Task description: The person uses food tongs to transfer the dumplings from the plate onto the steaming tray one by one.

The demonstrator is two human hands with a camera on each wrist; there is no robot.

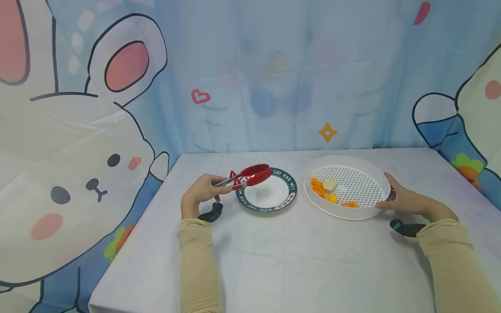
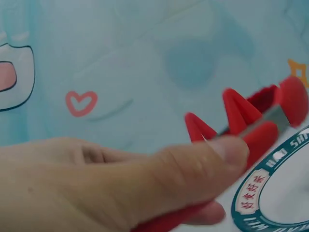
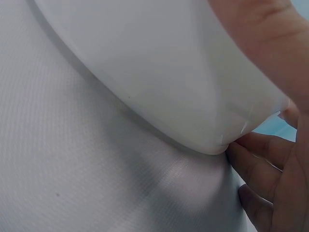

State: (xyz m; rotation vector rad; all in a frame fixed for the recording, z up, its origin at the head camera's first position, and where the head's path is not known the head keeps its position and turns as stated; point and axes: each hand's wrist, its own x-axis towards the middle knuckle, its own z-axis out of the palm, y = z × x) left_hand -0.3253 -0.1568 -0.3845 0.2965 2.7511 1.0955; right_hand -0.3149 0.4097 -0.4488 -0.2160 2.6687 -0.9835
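Observation:
My left hand (image 1: 200, 192) grips a pair of red-tipped metal tongs (image 1: 256, 175) by the handle end, the thumb on top. The tongs' tips hang over the left part of a white plate (image 1: 270, 196) with a dark green lettered rim, and nothing shows between them. On the right, my right hand (image 1: 411, 202) holds the side of a round white steamer tray (image 1: 368, 178) with a perforated base, its thumb at the rim and its fingers low on the outer wall. Inside lie several orange pieces (image 1: 318, 188), a yellow piece (image 1: 332, 198) and a pale round slice (image 1: 329, 185).
A white cloth covers the table (image 1: 289, 261). Behind it hangs a light blue curtain (image 1: 274, 87) printed with cartoon rabbits. Dark wrist-camera mounts (image 1: 211, 213) sit at both cuffs.

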